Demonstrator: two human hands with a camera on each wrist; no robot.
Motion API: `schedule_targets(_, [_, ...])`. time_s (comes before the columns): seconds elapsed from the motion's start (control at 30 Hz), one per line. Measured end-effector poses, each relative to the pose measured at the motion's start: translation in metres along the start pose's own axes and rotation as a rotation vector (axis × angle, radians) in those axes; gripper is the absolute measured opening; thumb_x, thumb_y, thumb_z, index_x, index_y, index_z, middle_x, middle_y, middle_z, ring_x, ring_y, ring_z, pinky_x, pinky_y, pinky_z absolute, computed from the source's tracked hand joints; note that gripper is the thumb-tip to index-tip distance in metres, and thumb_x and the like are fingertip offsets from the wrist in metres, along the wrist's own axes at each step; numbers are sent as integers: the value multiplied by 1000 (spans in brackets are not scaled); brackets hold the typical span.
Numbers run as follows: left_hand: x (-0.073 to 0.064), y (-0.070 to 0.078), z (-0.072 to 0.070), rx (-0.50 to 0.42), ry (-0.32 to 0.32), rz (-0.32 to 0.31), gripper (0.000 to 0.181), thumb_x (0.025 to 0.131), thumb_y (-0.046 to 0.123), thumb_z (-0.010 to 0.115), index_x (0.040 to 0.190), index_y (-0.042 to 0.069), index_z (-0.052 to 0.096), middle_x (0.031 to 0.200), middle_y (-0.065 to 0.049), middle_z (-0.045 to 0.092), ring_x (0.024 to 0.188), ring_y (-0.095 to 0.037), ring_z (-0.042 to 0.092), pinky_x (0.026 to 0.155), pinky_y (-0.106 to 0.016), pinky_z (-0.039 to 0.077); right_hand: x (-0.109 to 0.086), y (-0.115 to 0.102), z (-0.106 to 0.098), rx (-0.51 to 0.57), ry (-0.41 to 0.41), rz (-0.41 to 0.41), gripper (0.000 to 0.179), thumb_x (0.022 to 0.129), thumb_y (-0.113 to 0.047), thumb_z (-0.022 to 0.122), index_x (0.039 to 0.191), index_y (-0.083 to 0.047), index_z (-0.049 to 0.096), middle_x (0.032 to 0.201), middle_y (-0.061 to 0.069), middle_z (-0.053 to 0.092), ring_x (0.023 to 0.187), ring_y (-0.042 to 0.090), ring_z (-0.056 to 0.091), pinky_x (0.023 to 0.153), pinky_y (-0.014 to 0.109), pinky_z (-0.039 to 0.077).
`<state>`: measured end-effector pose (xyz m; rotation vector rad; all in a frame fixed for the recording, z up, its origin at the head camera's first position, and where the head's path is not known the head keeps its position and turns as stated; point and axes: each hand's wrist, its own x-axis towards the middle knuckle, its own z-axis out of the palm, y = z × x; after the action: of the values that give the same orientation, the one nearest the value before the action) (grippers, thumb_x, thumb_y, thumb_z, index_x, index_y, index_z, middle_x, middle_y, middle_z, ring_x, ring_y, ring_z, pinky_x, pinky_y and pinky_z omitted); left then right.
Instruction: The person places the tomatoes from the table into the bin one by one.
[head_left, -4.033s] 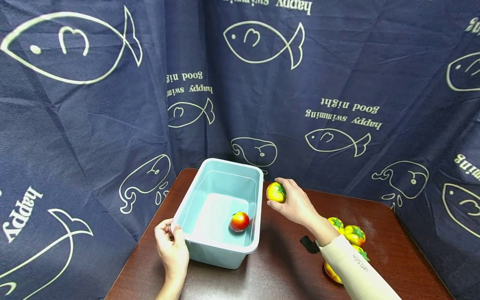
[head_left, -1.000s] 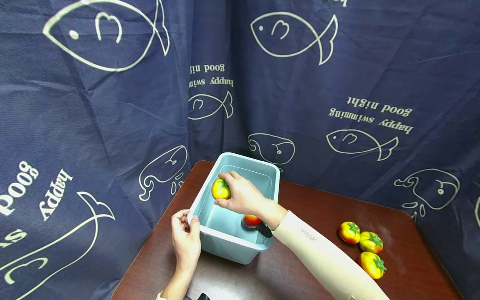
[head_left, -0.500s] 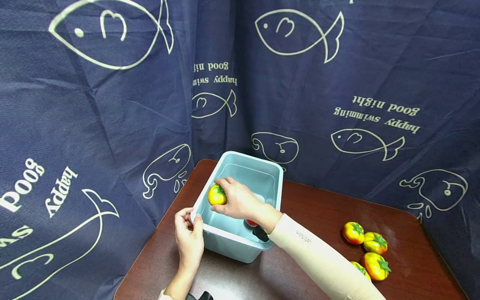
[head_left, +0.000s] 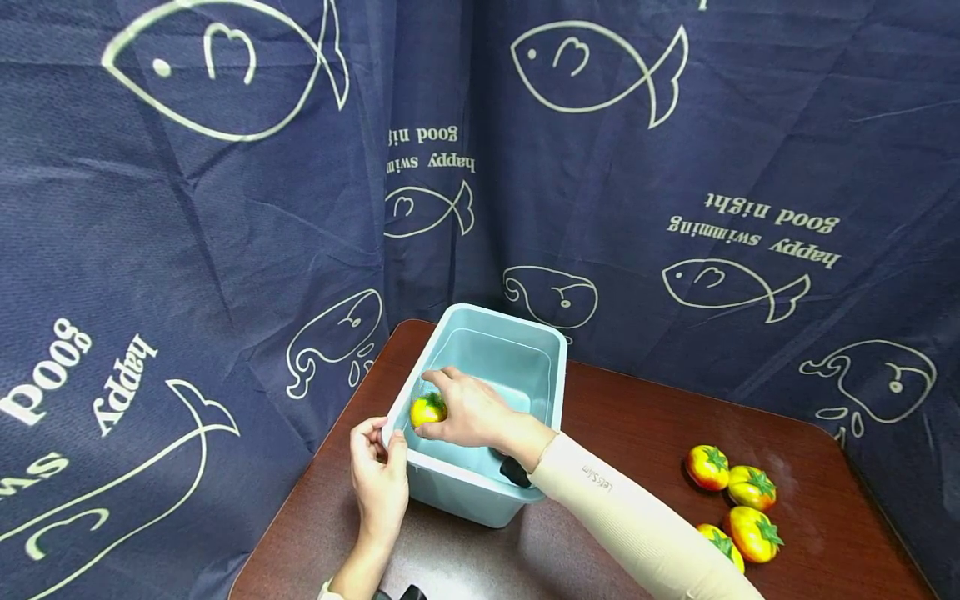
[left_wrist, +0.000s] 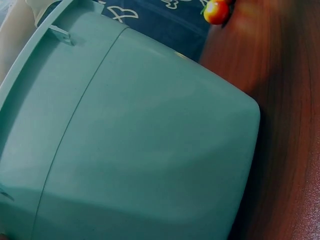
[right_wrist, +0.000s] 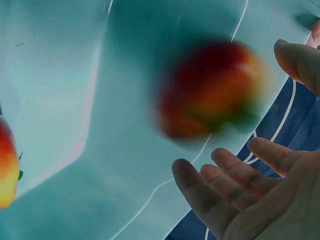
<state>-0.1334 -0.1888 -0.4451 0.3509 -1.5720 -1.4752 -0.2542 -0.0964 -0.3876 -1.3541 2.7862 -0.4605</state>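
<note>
My left hand [head_left: 382, 487] grips the near-left corner rim of a light blue plastic bin [head_left: 465, 493], thumb on top. Over the bin's near-left part, my right hand [head_left: 476, 414] has its fingers spread. A yellow-red tomato [head_left: 427, 412] with a green leafy top is just below the fingertips. The right wrist view shows that same tomato [right_wrist: 210, 90] blurred and apart from the fingers, in mid-drop. A second, redder tomato [right_wrist: 7, 165] lies on the bin floor; my right wrist hides it in the head view. The left wrist view holds mostly the bin's outer wall [left_wrist: 150, 125].
Several more yellow-red tomatoes [head_left: 752, 487] sit clustered on the brown table [head_left: 637, 425] at the right, one partly behind the right sleeve [head_left: 622, 508]. A dark blue curtain [head_left: 600, 183] with fish drawings hangs behind and left of the table.
From right of the bin, my right hand has carried the tomato over the bin, lowered it and spread its fingers; the tomato has come loose. The left hand keeps its hold on the rim.
</note>
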Motion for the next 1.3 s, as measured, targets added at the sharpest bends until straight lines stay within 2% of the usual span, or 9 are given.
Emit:
schedule_targets(0.17, [-2,-1,5,-8,-9,15,22,84,-14,57,106,-14,50,79,-5,47,62,-2,42,58,-17,35,-6,5,-5,-2,-4,17,72,80,-46,75,140,-15,48,132,6,56,112,20,60,92,37,49])
schedule_targets(0.4, [-3,-32,11,3,0,10,25,86,-10,60,110,-8,53,81,-2,48,62,-1,43,56,-17,35,-16,12,-19,3,27,9,71,81,-43,76,139,-12,50,132,6,56,112,22,60,90,39,50])
schedule_targets(0.57, [-3,-37,8,-11,9,-5,26,86,-7,61,112,-4,54,82,1,48,62,-2,44,55,-17,35,-20,12,-28,-7,37,17,67,82,-44,75,138,-15,52,131,5,57,110,19,61,89,37,50])
schedule_targets(0.7, [-3,-32,6,-3,33,-3,26,86,-11,59,111,-8,54,81,2,46,61,0,41,53,-15,33,-24,11,-38,0,62,-7,62,84,-42,73,136,-14,54,130,4,58,107,18,61,89,36,51])
schedule_targets(0.93, [-6,0,5,-15,45,9,24,85,-14,55,108,-16,51,78,0,45,59,1,40,52,-13,33,-37,19,-56,1,126,-22,47,88,-36,69,130,-15,60,126,3,61,107,19,62,90,36,50])
schedule_targets(1.03, [-6,3,5,-37,53,-3,24,85,-14,54,109,-17,50,78,1,44,59,1,40,52,-13,33,-45,25,-64,10,164,-5,41,89,-35,68,125,-18,64,124,0,62,107,19,62,92,36,49])
schedule_targets(1.3, [-9,4,9,-52,39,14,24,85,-14,54,109,-17,50,80,0,44,60,0,40,53,-12,33,-76,54,-86,72,315,27,30,89,-27,70,116,-15,69,117,1,66,108,20,63,95,37,49])
